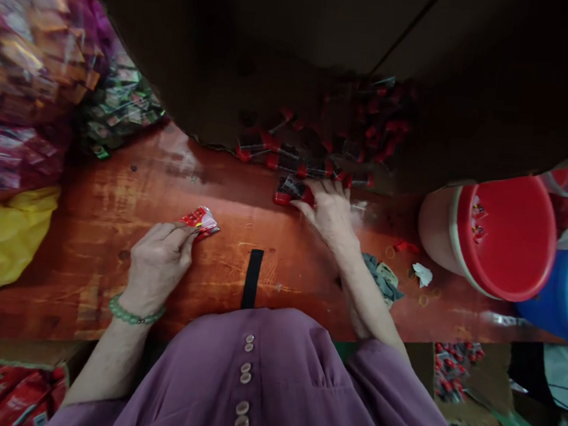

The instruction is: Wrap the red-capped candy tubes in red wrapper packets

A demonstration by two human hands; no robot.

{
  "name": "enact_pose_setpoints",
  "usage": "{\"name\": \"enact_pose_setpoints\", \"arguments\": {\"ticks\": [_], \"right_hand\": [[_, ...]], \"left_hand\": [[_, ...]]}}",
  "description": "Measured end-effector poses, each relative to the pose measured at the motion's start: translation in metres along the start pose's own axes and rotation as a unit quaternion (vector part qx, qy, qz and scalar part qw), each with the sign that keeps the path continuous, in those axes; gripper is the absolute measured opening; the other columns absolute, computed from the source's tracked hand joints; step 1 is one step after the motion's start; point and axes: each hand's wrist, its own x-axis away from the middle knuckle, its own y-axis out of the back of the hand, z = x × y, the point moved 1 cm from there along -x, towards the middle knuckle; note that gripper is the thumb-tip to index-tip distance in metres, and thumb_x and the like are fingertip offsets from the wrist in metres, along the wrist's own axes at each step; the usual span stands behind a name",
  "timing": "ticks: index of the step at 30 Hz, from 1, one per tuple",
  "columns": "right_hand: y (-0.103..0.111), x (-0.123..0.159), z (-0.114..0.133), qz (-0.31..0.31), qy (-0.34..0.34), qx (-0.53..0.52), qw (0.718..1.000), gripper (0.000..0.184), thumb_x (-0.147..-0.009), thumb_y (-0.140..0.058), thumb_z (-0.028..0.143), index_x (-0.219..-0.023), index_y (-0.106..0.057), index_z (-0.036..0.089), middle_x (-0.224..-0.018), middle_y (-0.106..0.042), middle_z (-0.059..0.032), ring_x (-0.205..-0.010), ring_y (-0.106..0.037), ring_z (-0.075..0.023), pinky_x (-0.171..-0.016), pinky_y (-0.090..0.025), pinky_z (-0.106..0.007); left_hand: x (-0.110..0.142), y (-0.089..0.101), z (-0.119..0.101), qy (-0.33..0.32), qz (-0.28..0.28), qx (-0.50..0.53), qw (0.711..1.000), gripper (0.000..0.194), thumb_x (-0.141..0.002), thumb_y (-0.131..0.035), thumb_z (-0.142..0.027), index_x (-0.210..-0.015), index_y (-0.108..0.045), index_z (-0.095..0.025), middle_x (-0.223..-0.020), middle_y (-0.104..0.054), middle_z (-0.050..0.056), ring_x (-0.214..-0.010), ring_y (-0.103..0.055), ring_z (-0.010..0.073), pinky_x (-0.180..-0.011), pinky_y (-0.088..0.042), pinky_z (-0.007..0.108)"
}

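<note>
My left hand [160, 255], with a green bead bracelet on its wrist, pinches a small shiny red packet [203, 223] by its lower left edge, just above the table. At the near edge of the big cardboard box, my right hand [331, 214] has its thumb and fingers around a small clear container with red ends [290, 189]. Its fingertips are partly hidden against more of these red-capped containers [315, 169]. Dark contents show through their clear middles. Many more lie loose inside the dark box [216, 86].
A pink bucket with a red basin [512, 242] and a blue tub [567, 294] stand right. Bags of wrapped packets [27, 68] and a yellow bag [5, 240] are left. A black strip [252, 277], a cloth [383, 279] and rubber bands [423, 300] lie on the wooden table [112, 223].
</note>
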Motion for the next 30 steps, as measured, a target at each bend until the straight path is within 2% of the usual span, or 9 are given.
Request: {"name": "enact_pose_setpoints", "arguments": {"ticks": [5, 8, 10, 12, 14, 17, 19, 24, 30], "right_hand": [[-0.006, -0.018, 0.007, 0.038, 0.026, -0.069, 0.997, 0.038, -0.086, -0.064, 0.019, -0.123, -0.063, 0.014, -0.12, -0.066, -0.0177, -0.12, -0.053, -0.0372, -0.106, -0.041, -0.056], [-0.01, -0.02, -0.001, 0.023, 0.003, -0.234, 0.972, 0.044, -0.085, -0.059, 0.02, -0.129, -0.056, 0.019, -0.111, -0.068, -0.0122, -0.108, -0.06, -0.0304, -0.101, -0.046, -0.051], [-0.015, -0.017, -0.007, 0.022, -0.037, -0.401, 0.915, 0.049, -0.084, -0.06, 0.028, -0.132, -0.052, 0.023, -0.1, -0.07, -0.0058, -0.092, -0.064, -0.0232, -0.09, -0.053, -0.043], [-0.023, -0.013, -0.012, 0.019, -0.072, -0.55, 0.832, 0.051, -0.08, -0.065, 0.035, -0.128, -0.053, 0.026, -0.096, -0.07, -0.0019, -0.086, -0.065, -0.0182, -0.083, -0.055, -0.036], [-0.03, -0.006, -0.015, 0.01, -0.095, -0.642, 0.761, 0.052, -0.073, -0.073, 0.038, -0.121, -0.057, 0.027, -0.1, -0.07, -0.0005, -0.086, -0.065, -0.0151, -0.078, -0.055, -0.03], [-0.036, 0.006, -0.011, -0.004, -0.12, -0.694, 0.71, 0.052, -0.067, -0.08, 0.038, -0.114, -0.06, 0.028, -0.096, -0.069, 0.0018, -0.079, -0.063, -0.0118, -0.067, -0.054, -0.024], [-0.035, 0.014, -0.006, -0.011, -0.121, -0.698, 0.705, 0.052, -0.066, -0.082, 0.036, -0.112, -0.06, 0.027, -0.093, -0.068, 0.0028, -0.077, -0.063, -0.0111, -0.067, -0.055, -0.024], [-0.024, 0.03, 0.011, -0.008, -0.102, -0.678, 0.728, 0.054, -0.064, -0.086, 0.032, -0.111, -0.061, 0.027, -0.091, -0.066, 0.0031, -0.086, -0.064, -0.0133, -0.089, -0.057, -0.033], [-0.023, 0.043, 0.03, 0.013, -0.087, -0.696, 0.713, 0.052, -0.065, -0.085, 0.033, -0.109, -0.057, 0.029, -0.089, -0.062, 0.0037, -0.082, -0.064, -0.0132, -0.085, -0.056, -0.031]], "left_hand": [[-0.004, 0.004, -0.006, 0.002, 0.045, -0.03, 0.999, 0.025, -0.094, -0.046, -0.025, -0.084, -0.068, -0.019, -0.087, -0.069, 0.009, -0.08, -0.062, 0.023, -0.074, -0.049, 0.035], [-0.009, 0.006, -0.01, 0.007, 0.069, -0.043, 0.997, 0.026, -0.092, -0.045, -0.024, -0.075, -0.064, -0.02, -0.079, -0.064, 0.008, -0.078, -0.059, 0.0232, -0.071, -0.046, 0.035], [-0.011, 0.007, -0.011, 0.013, 0.072, -0.041, 0.997, 0.026, -0.091, -0.045, -0.024, -0.072, -0.062, -0.021, -0.076, -0.061, 0.007, -0.076, -0.058, 0.0227, -0.068, -0.044, 0.035], [-0.012, 0.007, -0.01, 0.016, 0.069, -0.032, 0.997, 0.025, -0.09, -0.045, -0.023, -0.072, -0.061, -0.021, -0.075, -0.06, 0.007, -0.074, -0.057, 0.0221, -0.065, -0.042, 0.034], [-0.013, 0.008, -0.008, 0.017, 0.057, -0.016, 0.998, 0.024, -0.09, -0.046, -0.023, -0.072, -0.061, -0.021, -0.073, -0.06, 0.006, -0.07, -0.056, 0.0211, -0.063, -0.04, 0.034], [-0.014, 0.009, -0.004, 0.026, 0.02, 0.016, 0.999, 0.024, -0.091, -0.05, -0.024, -0.071, -0.063, -0.021, -0.068, -0.059, 0.004, -0.063, -0.053, 0.0185, -0.059, -0.038, 0.033], [-0.013, 0.011, -0.002, 0.039, -0.006, 0.037, 0.999, 0.021, -0.091, -0.054, -0.025, -0.074, -0.066, -0.02, -0.068, -0.061, 0.003, -0.063, -0.055, 0.0174, -0.058, -0.039, 0.032], [-0.01, 0.021, -0.003, 0.073, -0.102, 0.135, 0.983, 0.006, -0.084, -0.068, -0.021, -0.086, -0.073, -0.018, -0.078, -0.071, 0.001, -0.073, -0.066, 0.0174, -0.068, -0.051, 0.032], [-0.005, 0.029, -0.022, 0.098, -0.124, 0.22, 0.963, 0.005, -0.081, -0.074, -0.022, -0.085, -0.074, -0.019, -0.08, -0.074, 0.001, -0.073, -0.069, 0.0167, -0.07, -0.055, 0.033]]}}
